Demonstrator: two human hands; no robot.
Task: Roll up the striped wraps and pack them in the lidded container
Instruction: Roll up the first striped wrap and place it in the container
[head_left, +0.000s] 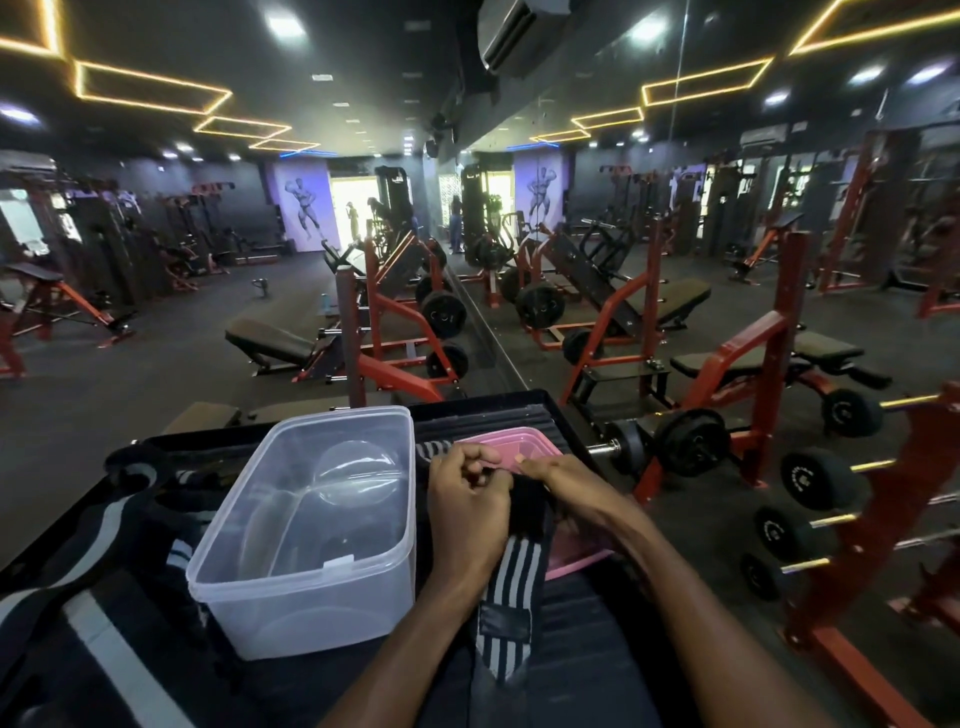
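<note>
A black-and-white striped wrap (511, 582) hangs down towards me over the black tray (519, 402). Its upper end is a dark roll between my hands. My left hand (467, 499) grips that roll with curled fingers. My right hand (558, 480) pinches the same end from the right. A clear plastic container (311, 525) stands open just left of my hands, with nothing packed in it. Its pink lid (514, 441) lies flat under and behind my hands. More striped wraps (179, 553) lie left of the container.
A grey-and-black belt (104, 525) curls across the tray's left side. A red dumbbell rack (852, 514) with several black dumbbells stands close on the right. Red benches and weight machines fill the floor beyond the tray, along a mirror wall.
</note>
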